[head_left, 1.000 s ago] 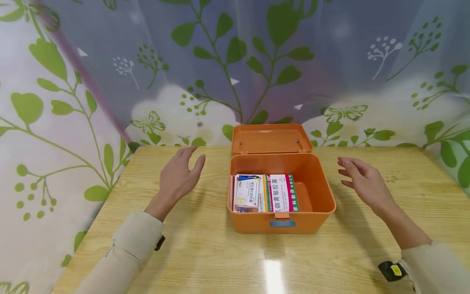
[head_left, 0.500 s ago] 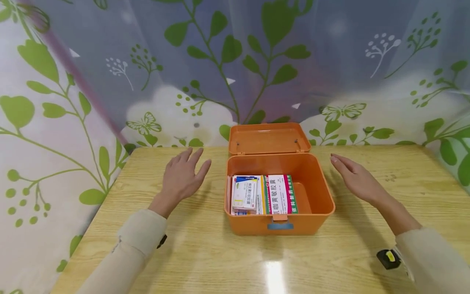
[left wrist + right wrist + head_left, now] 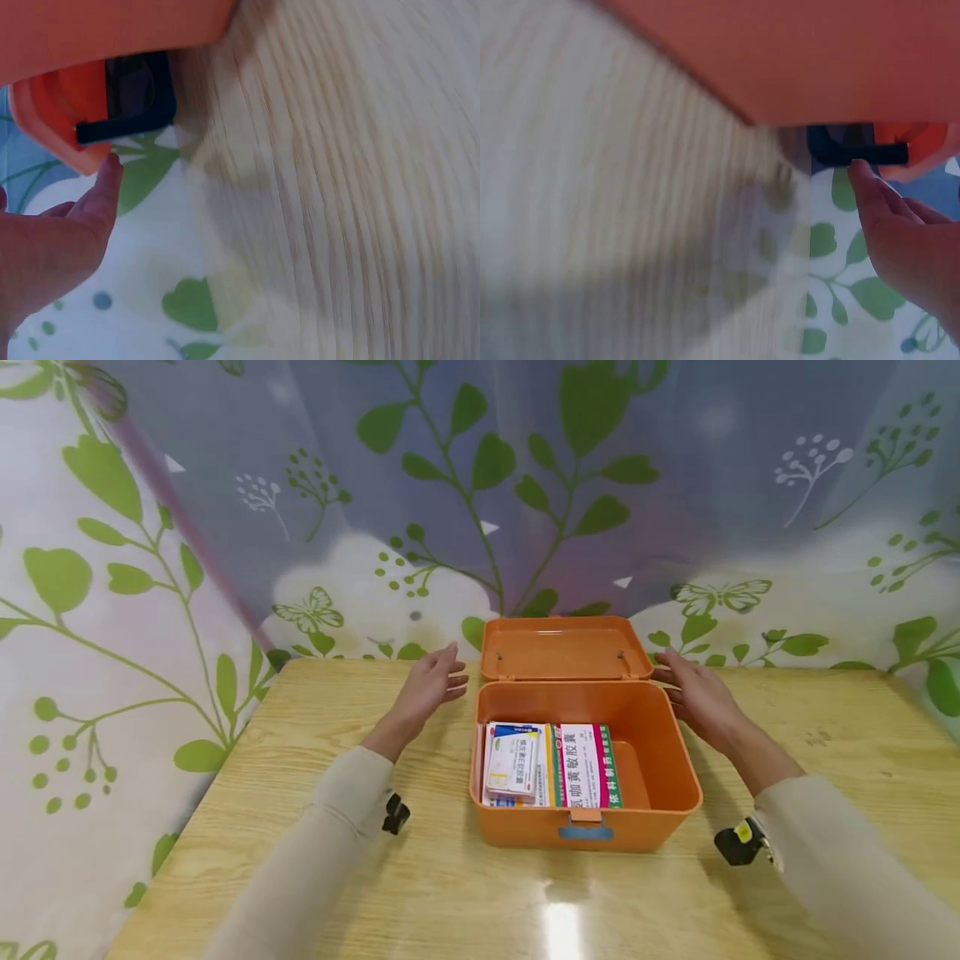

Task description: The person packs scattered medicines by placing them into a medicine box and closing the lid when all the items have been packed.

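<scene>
An orange box (image 3: 525,828) stands on the table with its lid (image 3: 566,647) tipped back behind it. Inside lie several medicine boxes: a white one (image 3: 513,767) on top at the left and a pink-and-green edged one (image 3: 588,764) beside it. My left hand (image 3: 429,689) is off the box's back left corner, fingers extended toward the lid. Opposite it, my right hand (image 3: 697,700) has its fingertips right at the lid's right hinge end. In both wrist views a dark handle (image 3: 142,112) shows behind the box, near my fingertips.
The wood-grain table (image 3: 420,893) ends at a leaf-patterned curtain (image 3: 420,552) just behind the lid. A blue latch (image 3: 586,832) is on the box's front. The box's right part shows its bare orange floor (image 3: 633,768).
Both hands have moved inward and away from me, closing in on the lid from either side. The box and its contents have stayed put; the head view has shifted slightly.
</scene>
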### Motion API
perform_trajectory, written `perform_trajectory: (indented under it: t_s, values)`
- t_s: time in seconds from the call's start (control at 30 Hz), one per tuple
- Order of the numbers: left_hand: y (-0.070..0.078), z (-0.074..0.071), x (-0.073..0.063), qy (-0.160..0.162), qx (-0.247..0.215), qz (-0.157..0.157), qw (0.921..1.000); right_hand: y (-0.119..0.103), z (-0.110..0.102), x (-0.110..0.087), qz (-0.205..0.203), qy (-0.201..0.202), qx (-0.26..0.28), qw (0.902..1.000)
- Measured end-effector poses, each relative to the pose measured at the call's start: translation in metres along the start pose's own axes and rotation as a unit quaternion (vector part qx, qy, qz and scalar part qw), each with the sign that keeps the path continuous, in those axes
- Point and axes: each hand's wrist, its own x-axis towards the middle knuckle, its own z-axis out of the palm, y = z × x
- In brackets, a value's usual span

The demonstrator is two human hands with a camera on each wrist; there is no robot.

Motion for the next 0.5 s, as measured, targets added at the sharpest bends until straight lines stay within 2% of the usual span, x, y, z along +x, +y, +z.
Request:
perform_trajectory:
  t_s: [0.03, 0.17, 0.37, 0.5]
  values:
    - [-0.004, 0.003, 0.008, 0.000, -0.030, -0.009, 0.9995, -0.001, 0.002, 0.004, 0.002, 0.002, 0.021, 0.9998]
    - [-0.006, 0.010, 0.019, -0.017, -0.110, -0.038, 0.9931, -0.004, 0.009, 0.016, 0.012, 0.013, 0.082, 0.9965]
    - [-0.007, 0.021, 0.025, -0.016, -0.131, -0.043, 0.9903, -0.009, 0.012, 0.018, 0.034, 0.054, 0.117, 0.9911]
    - [-0.005, 0.025, 0.026, 0.010, -0.175, -0.057, 0.9828, -0.012, 0.013, 0.019, 0.036, 0.086, 0.132, 0.9868]
